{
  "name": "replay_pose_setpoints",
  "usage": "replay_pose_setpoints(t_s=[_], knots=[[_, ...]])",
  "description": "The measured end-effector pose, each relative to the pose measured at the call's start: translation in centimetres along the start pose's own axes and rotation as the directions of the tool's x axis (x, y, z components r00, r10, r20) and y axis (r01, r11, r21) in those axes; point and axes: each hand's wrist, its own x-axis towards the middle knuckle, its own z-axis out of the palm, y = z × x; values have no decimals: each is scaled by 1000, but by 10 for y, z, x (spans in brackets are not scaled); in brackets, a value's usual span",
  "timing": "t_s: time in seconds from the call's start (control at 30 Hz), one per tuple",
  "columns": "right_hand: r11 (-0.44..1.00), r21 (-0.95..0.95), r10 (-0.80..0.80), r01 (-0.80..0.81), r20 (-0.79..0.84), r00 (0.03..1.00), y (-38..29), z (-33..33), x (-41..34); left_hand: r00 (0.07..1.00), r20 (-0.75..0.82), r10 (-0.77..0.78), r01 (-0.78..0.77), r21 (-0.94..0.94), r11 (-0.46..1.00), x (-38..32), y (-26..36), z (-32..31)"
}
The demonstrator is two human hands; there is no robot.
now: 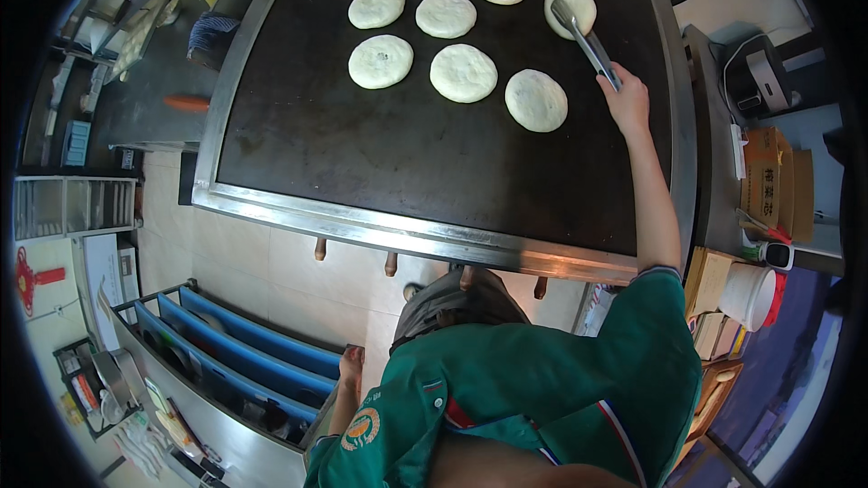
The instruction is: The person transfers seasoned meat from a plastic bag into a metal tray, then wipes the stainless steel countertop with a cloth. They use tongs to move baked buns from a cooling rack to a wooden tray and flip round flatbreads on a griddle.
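My right hand [629, 98] grips the handle end of metal tongs [591, 44] over the right side of a dark flat griddle [352, 142]. The tips of the tongs lie on a round flat dough cake [576, 0] at the upper right. Several more pale dough cakes lie apart from one another on the griddle, among them one with a dark spot [381, 62] at the left and one nearest to me [536, 100]. Down at my left side, my left hand [351, 364] is at the corner of a counter with blue bins; whether its fingers hold the edge is not clear.
A steel rim [380, 220] with wooden handles below it borders the griddle. Blue bins [237, 359] stand in the counter at lower left. A side counter [156, 81] with an orange-red object [186, 103] adjoins on the left. Cardboard boxes [763, 176] and a white bucket [747, 295] are at right.
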Motion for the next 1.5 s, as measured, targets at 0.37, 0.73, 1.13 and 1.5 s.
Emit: replay_pose_setpoints(t_s=[0.37, 0.73, 1.13, 1.5], knots=[[509, 528, 143, -680, 727, 672, -41, 55, 30, 961, 113, 253, -269, 165, 949, 32, 42, 4], [994, -55, -99, 89, -205, 974, -74, 121, 134, 969, 55, -241, 247, -258, 934, -18, 25, 19], [639, 379, 149, -669, 792, 592, -76, 52, 38, 972, 112, -206, 209, -15, 978, 18, 8, 39], [980, 150, -147, 131, 99, 984, -137, 143, 115, 978, -21, -210, 204, -158, 966, 16, 27, 25]])
